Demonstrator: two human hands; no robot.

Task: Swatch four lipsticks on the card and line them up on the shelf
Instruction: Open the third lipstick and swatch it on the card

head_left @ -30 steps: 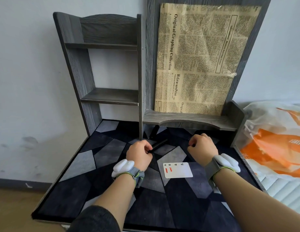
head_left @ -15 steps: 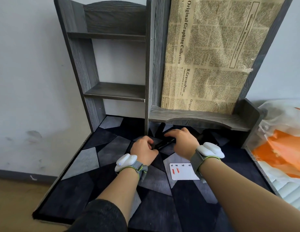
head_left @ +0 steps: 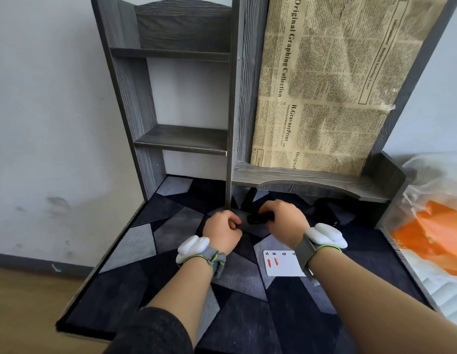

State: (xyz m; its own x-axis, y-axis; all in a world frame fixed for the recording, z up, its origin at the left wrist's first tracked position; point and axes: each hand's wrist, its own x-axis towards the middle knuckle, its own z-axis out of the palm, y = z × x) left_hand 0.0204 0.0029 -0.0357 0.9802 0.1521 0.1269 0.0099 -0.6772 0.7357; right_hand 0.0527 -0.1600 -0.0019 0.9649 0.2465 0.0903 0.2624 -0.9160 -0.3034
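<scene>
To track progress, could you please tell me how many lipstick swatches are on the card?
2. One red swatch under 01, the other under 02, at the card's left end. The right wrist hides the card's right edge, so another could be hidden.

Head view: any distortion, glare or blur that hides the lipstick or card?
Head view: wide-angle bends the shelf uprights; light is soft, no glare; card sharp, two red swatches readable; black lipstick in the right hand merges with the dark mat.
</scene>
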